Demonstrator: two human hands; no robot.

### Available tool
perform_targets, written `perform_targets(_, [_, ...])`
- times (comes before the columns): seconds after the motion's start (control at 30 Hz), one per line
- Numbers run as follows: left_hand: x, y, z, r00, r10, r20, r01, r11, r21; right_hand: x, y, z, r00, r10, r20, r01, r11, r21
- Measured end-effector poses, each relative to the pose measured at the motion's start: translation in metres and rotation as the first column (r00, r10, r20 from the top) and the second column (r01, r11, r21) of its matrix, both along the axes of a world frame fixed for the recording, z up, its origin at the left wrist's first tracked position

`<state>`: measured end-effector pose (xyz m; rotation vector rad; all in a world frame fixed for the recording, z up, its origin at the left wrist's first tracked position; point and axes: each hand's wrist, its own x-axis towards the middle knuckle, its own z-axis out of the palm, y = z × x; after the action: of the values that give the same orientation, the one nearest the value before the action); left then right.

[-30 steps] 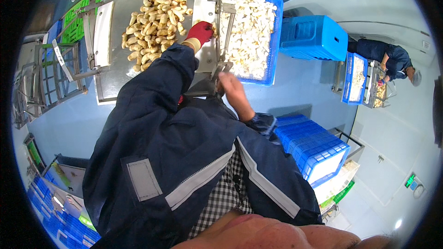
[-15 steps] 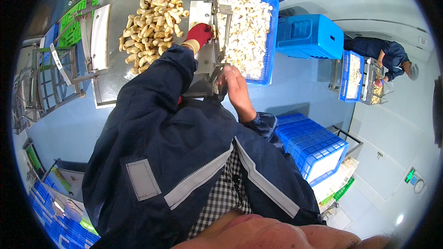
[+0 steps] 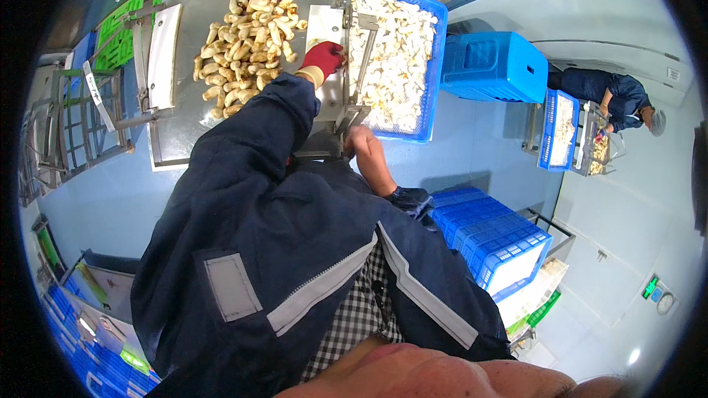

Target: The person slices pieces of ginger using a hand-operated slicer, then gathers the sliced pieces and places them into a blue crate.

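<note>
My left hand (image 3: 321, 59), in a red glove with a tan cuff, rests on a white cutting board (image 3: 324, 23) beside a lever cutter. Its fingers are bent together at the board's right edge; what they hold, if anything, is hidden. Past the fingertips runs the metal cutter arm (image 3: 363, 59). My bare right hand (image 3: 366, 156) is curled at the near end of that arm, around its handle, which the fingers mostly hide. Left of the board lies a heap of whole, thick-stemmed mushrooms (image 3: 251, 48). On the right, cut pale mushroom pieces (image 3: 394, 59) fill a blue crate (image 3: 438, 51).
The steel table (image 3: 177, 133) carries a second white board (image 3: 164, 55) at its left. Beyond the crate stand a blue bin (image 3: 494, 66) and, farther right, a co-worker (image 3: 616, 96) at a similar station. Stacked blue crates (image 3: 490, 239) stand behind my right arm.
My right hand has moved nearer to me and lower, its fingers now more curled. The cutter arm's near end has shifted slightly. My left hand stays at the board's edge.
</note>
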<state>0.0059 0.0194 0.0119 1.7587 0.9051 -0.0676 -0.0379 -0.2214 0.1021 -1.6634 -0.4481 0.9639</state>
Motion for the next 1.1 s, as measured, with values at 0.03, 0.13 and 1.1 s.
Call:
perform_targets(0.03, [0.004, 0.0, -0.007, 0.997, 0.021, 0.069, -0.014, 0.993, -0.114, -0.007, -0.01, -0.028, 1.0, -0.007, 0.016, 0.007, 1.0, -0.022])
perform_targets(0.13, [0.006, 0.002, -0.012, 0.993, 0.055, 0.102, -0.034, 0.98, -0.195, -0.004, -0.008, -0.029, 1.0, 0.016, 0.017, -0.015, 0.998, -0.055])
perform_targets(1.1, [0.008, -0.015, -0.034, 0.989, 0.112, 0.099, -0.125, 0.981, 0.145, -0.008, -0.009, -0.036, 1.0, 0.014, -0.011, -0.014, 0.998, -0.069])
